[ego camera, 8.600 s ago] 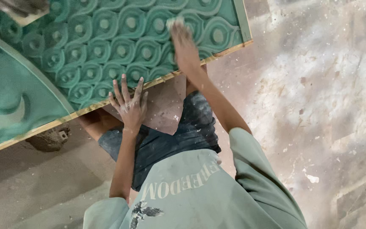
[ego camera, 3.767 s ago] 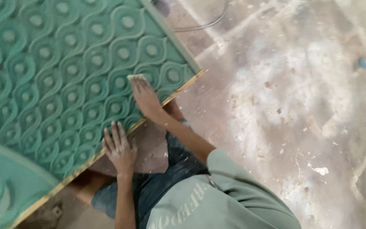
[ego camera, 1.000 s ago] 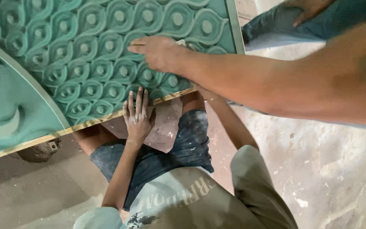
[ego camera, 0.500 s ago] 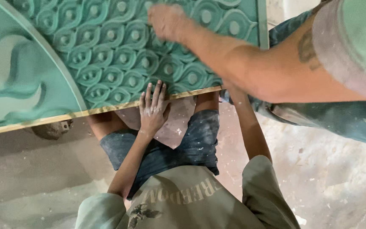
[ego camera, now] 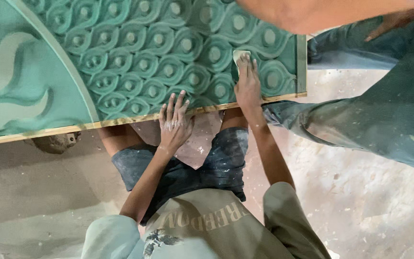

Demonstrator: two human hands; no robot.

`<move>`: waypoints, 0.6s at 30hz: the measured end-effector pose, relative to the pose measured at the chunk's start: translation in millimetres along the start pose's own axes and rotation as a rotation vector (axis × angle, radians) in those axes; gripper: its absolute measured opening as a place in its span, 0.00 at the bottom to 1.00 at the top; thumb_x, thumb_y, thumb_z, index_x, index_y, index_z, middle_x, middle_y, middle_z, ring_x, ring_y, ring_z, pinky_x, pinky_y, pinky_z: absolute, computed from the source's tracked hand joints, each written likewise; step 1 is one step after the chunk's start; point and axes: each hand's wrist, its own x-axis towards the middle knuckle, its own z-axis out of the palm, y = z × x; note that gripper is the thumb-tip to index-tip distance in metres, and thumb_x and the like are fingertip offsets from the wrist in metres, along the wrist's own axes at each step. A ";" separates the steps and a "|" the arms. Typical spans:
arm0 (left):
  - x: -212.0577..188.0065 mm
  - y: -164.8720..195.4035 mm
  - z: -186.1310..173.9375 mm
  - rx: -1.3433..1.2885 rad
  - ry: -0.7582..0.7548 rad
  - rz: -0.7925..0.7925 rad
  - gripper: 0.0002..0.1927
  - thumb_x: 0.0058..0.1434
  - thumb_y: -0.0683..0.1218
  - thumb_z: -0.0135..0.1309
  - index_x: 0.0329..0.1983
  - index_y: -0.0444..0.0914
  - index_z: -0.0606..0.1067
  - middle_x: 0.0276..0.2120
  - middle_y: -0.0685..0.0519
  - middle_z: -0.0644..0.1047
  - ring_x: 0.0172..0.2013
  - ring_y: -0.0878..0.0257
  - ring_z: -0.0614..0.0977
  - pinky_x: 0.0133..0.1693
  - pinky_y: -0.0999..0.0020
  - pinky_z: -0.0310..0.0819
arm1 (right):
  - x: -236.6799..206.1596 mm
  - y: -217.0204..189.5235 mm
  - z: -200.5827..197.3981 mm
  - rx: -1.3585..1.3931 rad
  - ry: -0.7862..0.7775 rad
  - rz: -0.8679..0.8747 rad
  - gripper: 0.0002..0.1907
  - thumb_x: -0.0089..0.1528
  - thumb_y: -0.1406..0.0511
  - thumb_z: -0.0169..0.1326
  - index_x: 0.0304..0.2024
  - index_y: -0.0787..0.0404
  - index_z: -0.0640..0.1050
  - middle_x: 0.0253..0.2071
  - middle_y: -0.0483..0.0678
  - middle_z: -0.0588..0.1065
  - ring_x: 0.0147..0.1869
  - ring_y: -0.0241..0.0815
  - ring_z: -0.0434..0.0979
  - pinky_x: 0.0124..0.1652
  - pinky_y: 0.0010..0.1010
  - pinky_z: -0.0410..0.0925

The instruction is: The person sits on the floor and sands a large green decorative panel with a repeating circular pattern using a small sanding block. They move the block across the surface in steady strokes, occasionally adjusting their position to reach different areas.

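Note:
A large green carved panel (ego camera: 135, 52) with a scale-like relief pattern and a pale wooden rim lies in front of me. My left hand (ego camera: 173, 121) rests flat on its near edge, fingers spread, dusted white. My right hand (ego camera: 248, 82) reaches further onto the relief and presses a small pale sanding pad (ego camera: 240, 53) under its fingertips. I sit with my knees in dark dusty shorts (ego camera: 188, 168) under the panel's edge.
Another person's blurred arm (ego camera: 312, 12) crosses the top right, and their legs in grey-green trousers (ego camera: 384, 115) stand at the right beside the panel's corner. A dusty concrete floor (ego camera: 360, 206) surrounds me. A block (ego camera: 56, 141) props the panel at the left.
The other person's arm has lifted off the panel toward the top edge of the view. My right hand with the pad is now uncovered on the relief. My left hand stays put.

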 end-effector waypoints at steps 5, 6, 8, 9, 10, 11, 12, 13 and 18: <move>1.8 -2.3 -2.8 0.024 -0.043 0.023 0.32 0.61 0.50 0.61 0.67 0.39 0.67 0.76 0.51 0.60 0.76 0.50 0.59 0.71 0.47 0.49 | 1.1 -1.5 -1.6 0.079 -0.088 0.162 0.38 0.56 0.81 0.55 0.70 0.68 0.65 0.67 0.62 0.70 0.71 0.66 0.70 0.70 0.50 0.62; 2.6 -2.2 -3.8 0.028 -0.047 0.022 0.33 0.60 0.50 0.60 0.68 0.39 0.67 0.76 0.51 0.60 0.75 0.50 0.59 0.71 0.48 0.49 | 2.3 -3.6 -0.2 0.061 -0.054 0.196 0.39 0.55 0.81 0.55 0.71 0.69 0.64 0.67 0.65 0.70 0.70 0.68 0.69 0.66 0.50 0.64; 3.5 -0.5 -5.3 0.044 -0.041 0.016 0.35 0.60 0.50 0.60 0.71 0.39 0.66 0.76 0.51 0.59 0.75 0.50 0.58 0.70 0.47 0.49 | 3.9 -12.0 9.1 0.043 -0.018 0.137 0.40 0.52 0.79 0.56 0.69 0.69 0.64 0.64 0.67 0.70 0.67 0.72 0.69 0.62 0.51 0.66; 3.5 0.0 -6.4 0.061 -0.039 0.020 0.36 0.61 0.51 0.60 0.72 0.39 0.65 0.77 0.51 0.58 0.75 0.50 0.58 0.70 0.47 0.48 | 4.0 -16.1 15.6 0.046 -0.011 0.055 0.40 0.50 0.78 0.56 0.67 0.69 0.65 0.63 0.68 0.71 0.66 0.74 0.69 0.61 0.52 0.66; 2.7 0.5 -7.6 0.080 -0.042 0.033 0.37 0.62 0.51 0.60 0.74 0.39 0.64 0.77 0.51 0.58 0.75 0.50 0.57 0.70 0.46 0.48 | 3.0 -20.3 23.1 0.049 0.001 -0.017 0.40 0.48 0.77 0.57 0.65 0.68 0.65 0.61 0.68 0.72 0.64 0.76 0.69 0.61 0.53 0.66; 2.2 0.8 -8.9 0.104 -0.051 0.043 0.38 0.63 0.51 0.60 0.75 0.39 0.63 0.77 0.51 0.57 0.76 0.50 0.57 0.71 0.47 0.48 | 1.9 -20.4 28.5 0.055 -0.007 -0.104 0.39 0.53 0.78 0.56 0.67 0.67 0.63 0.63 0.67 0.71 0.66 0.73 0.70 0.64 0.51 0.67; 1.7 0.5 -10.0 0.130 -0.057 0.058 0.38 0.64 0.50 0.59 0.76 0.39 0.62 0.78 0.51 0.57 0.76 0.51 0.57 0.71 0.47 0.48 | 0.2 -19.4 33.8 0.057 -0.007 -0.190 0.37 0.57 0.80 0.54 0.69 0.65 0.61 0.65 0.65 0.71 0.68 0.70 0.71 0.67 0.50 0.67; 1.8 0.2 -10.8 0.152 -0.060 0.077 0.38 0.65 0.49 0.59 0.77 0.40 0.61 0.78 0.51 0.56 0.77 0.51 0.56 0.72 0.47 0.48 | -1.4 -15.5 36.6 0.054 -0.008 -0.276 0.35 0.62 0.81 0.52 0.70 0.64 0.59 0.67 0.64 0.70 0.70 0.67 0.71 0.70 0.48 0.68; 3.7 -3.8 -13.0 0.114 -0.092 0.053 0.40 0.64 0.51 0.59 0.78 0.41 0.60 0.78 0.53 0.56 0.76 0.51 0.56 0.70 0.48 0.48 | -14.5 12.0 21.4 0.159 -0.013 0.097 0.39 0.60 0.80 0.50 0.75 0.65 0.60 0.69 0.63 0.69 0.68 0.69 0.70 0.64 0.49 0.65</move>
